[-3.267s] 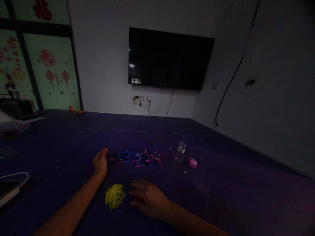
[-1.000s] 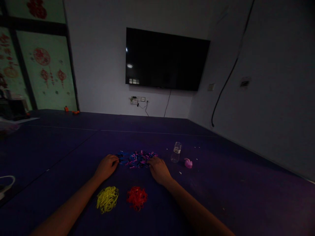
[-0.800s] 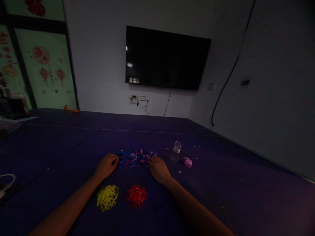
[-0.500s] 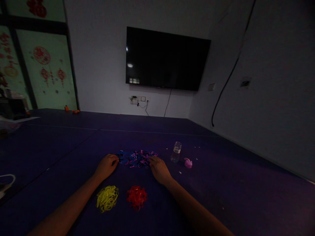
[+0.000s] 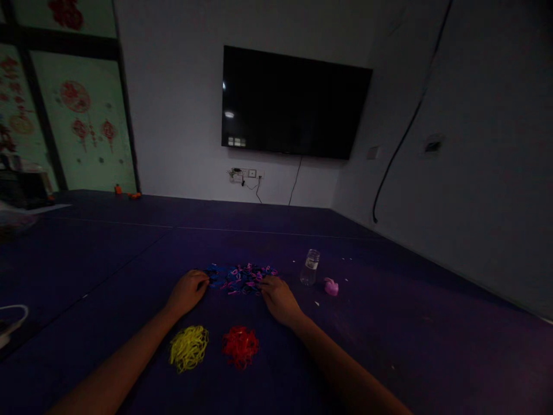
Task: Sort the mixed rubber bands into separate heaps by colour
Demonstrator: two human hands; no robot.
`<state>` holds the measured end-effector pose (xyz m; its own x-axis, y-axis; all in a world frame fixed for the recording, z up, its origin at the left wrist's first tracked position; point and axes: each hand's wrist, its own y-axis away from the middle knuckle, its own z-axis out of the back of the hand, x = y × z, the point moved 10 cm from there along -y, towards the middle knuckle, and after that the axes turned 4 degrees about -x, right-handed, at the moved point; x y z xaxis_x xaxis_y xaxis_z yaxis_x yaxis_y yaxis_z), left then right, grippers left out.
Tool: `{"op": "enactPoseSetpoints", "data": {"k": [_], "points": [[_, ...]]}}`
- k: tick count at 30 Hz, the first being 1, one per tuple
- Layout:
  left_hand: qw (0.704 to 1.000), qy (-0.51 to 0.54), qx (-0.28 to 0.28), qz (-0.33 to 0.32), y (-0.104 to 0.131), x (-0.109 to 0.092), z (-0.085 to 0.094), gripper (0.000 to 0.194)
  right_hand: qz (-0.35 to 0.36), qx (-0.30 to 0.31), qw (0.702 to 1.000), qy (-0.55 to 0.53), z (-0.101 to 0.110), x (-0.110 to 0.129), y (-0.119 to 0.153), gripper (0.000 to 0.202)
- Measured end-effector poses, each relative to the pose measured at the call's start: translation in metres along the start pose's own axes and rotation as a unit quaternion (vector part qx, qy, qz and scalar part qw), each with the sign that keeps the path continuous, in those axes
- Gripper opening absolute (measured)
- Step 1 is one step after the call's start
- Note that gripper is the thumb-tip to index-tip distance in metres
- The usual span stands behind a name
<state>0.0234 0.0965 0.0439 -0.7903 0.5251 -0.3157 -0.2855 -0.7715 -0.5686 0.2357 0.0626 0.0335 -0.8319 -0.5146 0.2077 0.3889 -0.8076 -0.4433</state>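
Observation:
Blue, pink and dark loops [image 5: 239, 279] lie spread in a loose pile on the purple surface [image 5: 345, 351]. My left hand [image 5: 189, 291] rests at the pile's left edge, fingers curled with thumb and fingertips close together; what they hold, if anything, is too small to name. At the right edge, my right hand [image 5: 279, 297] has its fingertips on the loops, and any loop between them is too small to tell. Nearer to me are a heap of yellow bands [image 5: 189, 348] and a heap of red bands [image 5: 241, 346], neither touched by a hand.
Right of my right hand stands a clear glass jar [image 5: 310, 267], with a pink object [image 5: 331, 287] beside it. Small white scraps dot the surface. Orange items [image 5: 134, 196] sit at the far left edge, and a white cable [image 5: 17, 317] at the near left.
The fingertips of my right hand have shifted very slightly left over the loops. My left hand and the heaps look the same.

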Motion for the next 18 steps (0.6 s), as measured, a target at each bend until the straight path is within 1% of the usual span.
{"op": "enactPoseSetpoints", "data": {"k": [8,18], "points": [[1.000,-0.010,-0.003,-0.012,0.0000,-0.0019,-0.0003,0.023,-0.005,-0.001,1.000,0.004,0.0019,0.0009,0.0003,0.029],[1.000,-0.022,0.008,-0.002,-0.0008,-0.0013,-0.0008,0.023,0.009,-0.004,1.000,-0.012,-0.0008,0.0014,0.0003,0.030]]}}
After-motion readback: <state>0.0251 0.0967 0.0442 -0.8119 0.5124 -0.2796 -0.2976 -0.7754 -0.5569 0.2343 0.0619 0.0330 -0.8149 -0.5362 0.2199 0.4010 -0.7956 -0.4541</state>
